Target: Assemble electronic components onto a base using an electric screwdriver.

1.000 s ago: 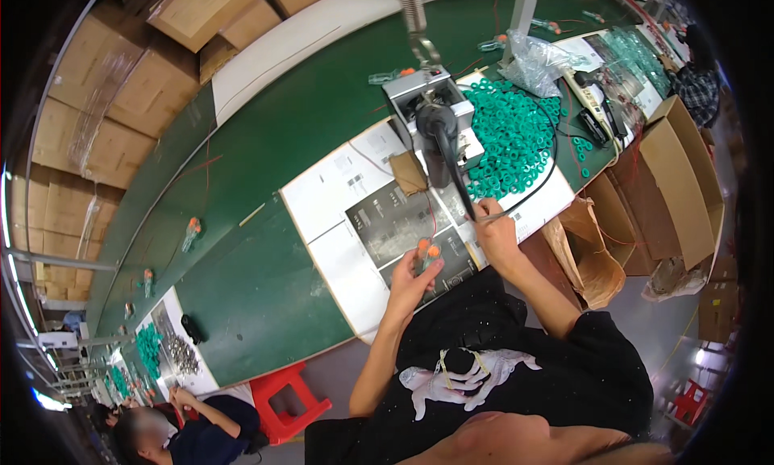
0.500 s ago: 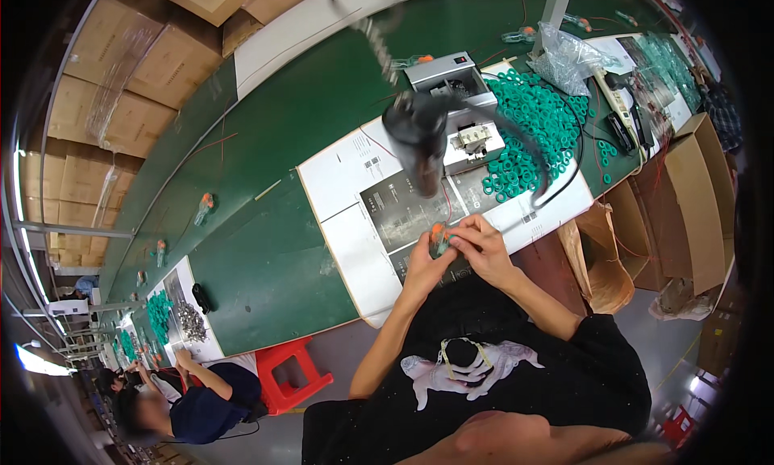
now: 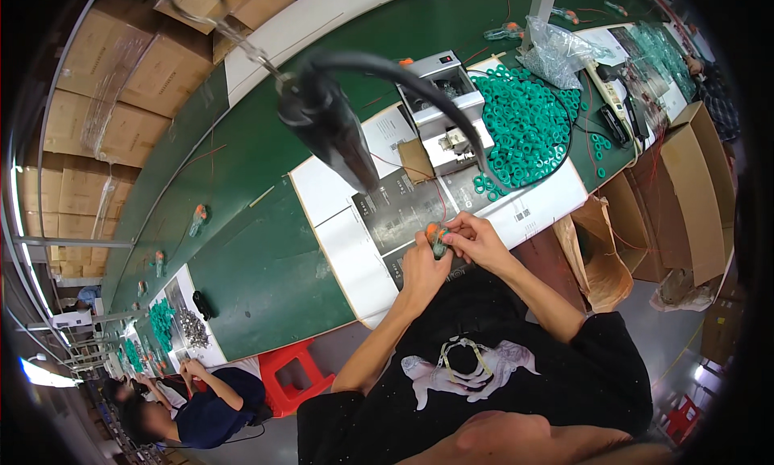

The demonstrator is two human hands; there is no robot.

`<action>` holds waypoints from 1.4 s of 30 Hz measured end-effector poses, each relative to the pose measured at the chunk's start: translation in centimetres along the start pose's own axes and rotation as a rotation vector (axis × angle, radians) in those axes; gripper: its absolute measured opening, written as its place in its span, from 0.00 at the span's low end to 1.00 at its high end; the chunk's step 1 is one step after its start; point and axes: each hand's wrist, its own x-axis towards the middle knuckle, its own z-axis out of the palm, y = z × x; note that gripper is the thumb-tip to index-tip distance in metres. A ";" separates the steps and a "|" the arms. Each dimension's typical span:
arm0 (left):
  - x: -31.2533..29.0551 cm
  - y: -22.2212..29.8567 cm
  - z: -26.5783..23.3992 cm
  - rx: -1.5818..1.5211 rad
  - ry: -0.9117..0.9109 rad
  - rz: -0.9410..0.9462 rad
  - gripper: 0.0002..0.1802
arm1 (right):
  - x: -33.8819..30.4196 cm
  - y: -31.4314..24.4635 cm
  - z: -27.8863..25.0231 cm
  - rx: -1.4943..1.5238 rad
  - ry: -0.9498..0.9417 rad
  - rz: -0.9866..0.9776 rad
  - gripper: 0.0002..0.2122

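Close in front of my body, both hands meet around a small orange and clear-green part [image 3: 436, 238] that has a thin red wire. My left hand [image 3: 422, 270] is closed around its lower left side. The fingers of my right hand [image 3: 477, 241] are pinched together at its right side; whether they also hold a smaller piece is hidden. Beyond my hands, a black hanging power screwdriver [image 3: 334, 130] dangles on a coil spring, tilted and blurred, with neither hand touching it.
A silver bench machine [image 3: 443, 114] stands beyond my hands, next to a heap of green rings [image 3: 528, 130]. Cardboard sheets [image 3: 326, 211] cover part of the green table [image 3: 266, 284]. Open cartons [image 3: 693, 199] are at right. A co-worker [image 3: 214, 404] sits at left by a red stool [image 3: 297, 378].
The hanging screwdriver has swung left and away from my hands, uncovering a brown piece beside the machine. My hands stay together on the part, their fingers slightly shifted.
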 end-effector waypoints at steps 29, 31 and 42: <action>-1.6 -3.1 -8.5 -1.290 -0.406 -0.270 0.20 | 6.9 -2.9 -0.9 -1.250 0.209 -0.480 0.13; -1.4 -3.1 -8.6 -1.303 -0.412 -0.269 0.20 | 7.3 -2.4 -0.6 -0.953 0.231 -0.319 0.11; -1.1 -3.1 -7.8 -1.384 -0.330 -0.306 0.21 | 1.4 -4.0 4.7 -0.339 0.108 -0.489 0.11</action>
